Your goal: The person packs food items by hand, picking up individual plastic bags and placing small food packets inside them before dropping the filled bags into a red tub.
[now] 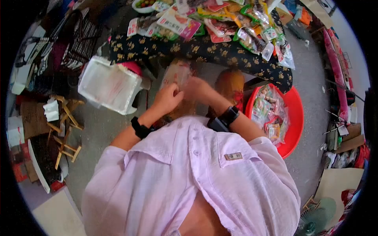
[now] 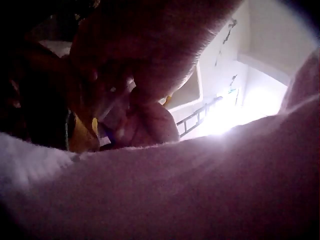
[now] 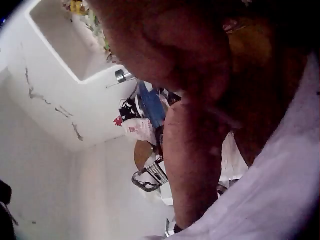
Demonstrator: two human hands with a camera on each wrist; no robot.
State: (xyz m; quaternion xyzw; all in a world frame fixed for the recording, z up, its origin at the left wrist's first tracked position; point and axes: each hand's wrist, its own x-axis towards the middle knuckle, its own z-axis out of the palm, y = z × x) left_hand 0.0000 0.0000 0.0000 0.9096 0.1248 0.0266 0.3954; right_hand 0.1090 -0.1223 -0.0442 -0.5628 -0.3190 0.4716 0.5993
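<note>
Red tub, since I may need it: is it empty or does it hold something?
Not empty: in the head view, plastic packets lie inside the red tub, with bare red wall showing beside them.

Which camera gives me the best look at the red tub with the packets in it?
The head view: it looks down on the red tub, showing its inner wall, much of its rim and the plastic packets inside. I can't make out any of the tub in either wrist view.

Lilac shirt (image 1: 157,188), red tub (image 1: 296,122), black-and-gold floral cloth (image 1: 157,46)
</note>
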